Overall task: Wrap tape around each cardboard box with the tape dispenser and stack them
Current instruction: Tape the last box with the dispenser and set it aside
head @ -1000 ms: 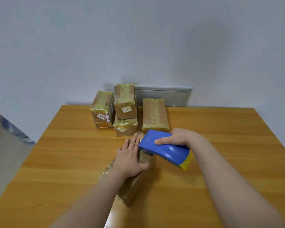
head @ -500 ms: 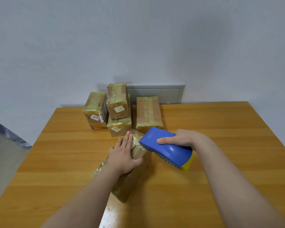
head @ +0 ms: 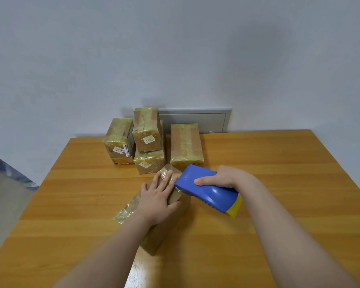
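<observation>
Wooden table (head: pixel 289 173), grey wall behind. Left hand (head: pixel 157 201) lies flat with straight fingers, pressing down the near cardboard box (head: pixel 164 231). Right hand (head: pixel 222 177) is curled round the blue tape dispenser (head: pixel 208 194), whose nose is at the box's far end. Looks mid-wrap; the next move needs a steady pull along the box. Taped boxes (head: pixel 148 140) are stacked at the far edge.

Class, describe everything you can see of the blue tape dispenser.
The tape dispenser is a glossy blue shell, apparently plastic, with a yellow rear end and ridged underside. Held tilted, its nose meets the far end of the cardboard box. The right hand grips it, thumb on top; the left hand lies beside its nose.
</observation>
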